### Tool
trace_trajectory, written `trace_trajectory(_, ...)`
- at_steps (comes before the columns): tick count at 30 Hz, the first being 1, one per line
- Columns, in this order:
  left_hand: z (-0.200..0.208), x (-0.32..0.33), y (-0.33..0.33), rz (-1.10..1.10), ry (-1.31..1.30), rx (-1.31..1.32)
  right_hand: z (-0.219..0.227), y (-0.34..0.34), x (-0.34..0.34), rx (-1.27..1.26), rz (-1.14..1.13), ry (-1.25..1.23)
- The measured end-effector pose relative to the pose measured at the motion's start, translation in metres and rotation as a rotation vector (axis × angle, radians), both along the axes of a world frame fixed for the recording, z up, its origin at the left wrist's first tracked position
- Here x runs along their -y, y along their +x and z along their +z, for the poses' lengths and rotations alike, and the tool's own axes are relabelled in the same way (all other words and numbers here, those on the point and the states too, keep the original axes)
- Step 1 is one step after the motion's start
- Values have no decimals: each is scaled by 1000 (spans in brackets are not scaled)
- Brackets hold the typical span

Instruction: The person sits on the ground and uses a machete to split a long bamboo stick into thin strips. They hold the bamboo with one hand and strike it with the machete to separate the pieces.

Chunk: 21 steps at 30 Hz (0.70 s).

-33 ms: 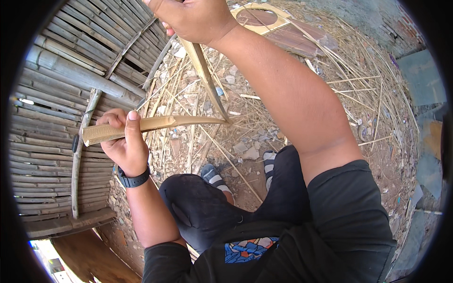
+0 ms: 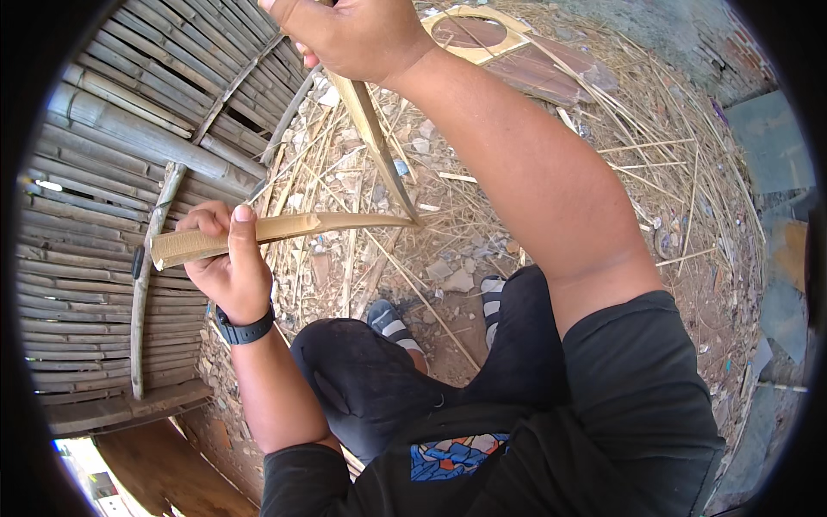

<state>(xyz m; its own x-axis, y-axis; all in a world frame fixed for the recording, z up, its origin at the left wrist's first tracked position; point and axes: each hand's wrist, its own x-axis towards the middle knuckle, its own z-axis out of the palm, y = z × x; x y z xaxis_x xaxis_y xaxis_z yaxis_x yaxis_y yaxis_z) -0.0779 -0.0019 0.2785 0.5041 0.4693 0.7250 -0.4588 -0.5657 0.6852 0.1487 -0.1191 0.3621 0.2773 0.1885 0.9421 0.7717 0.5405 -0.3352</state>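
Observation:
A length of split bamboo [image 2: 280, 228] is spread into a V, its two halves meeting at a point low over the littered ground. My left hand [image 2: 226, 263], with a black wristband, is closed round the lower half, thumb laid along it; the cut end sticks out past the fingers to the left. The upper half [image 2: 372, 129] slants up to my right hand [image 2: 357, 39], raised at the top edge of the view. Fingers there are curled round that half, though the frame edge cuts off part of the grip.
A bamboo slat wall [image 2: 95, 258] rises close on the left. Thin bamboo strips [image 2: 689, 189] and rubble cover the ground around my feet. A wooden board with a round opening [image 2: 517, 39] lies at the far side, and grey sheets [image 2: 771, 142] stand along the right.

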Motion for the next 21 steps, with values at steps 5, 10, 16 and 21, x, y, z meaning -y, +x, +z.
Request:
trace_trajectory(5, -2, 1, -4, -11, -26, 25, 2, -8, 6, -22, 9, -10)
trace_trajectory(10, -3, 0, -7, -2, -26, 27, 2, -6, 5, -48, 57, -43)
trace_trajectory(16, -3, 2, -8, -12, -28, 28, 0, -5, 12, -89, 111, -54)
trace_trajectory(21, -3, 3, -10, 12, -28, 35, -2, -1, 10, -48, 74, -51)
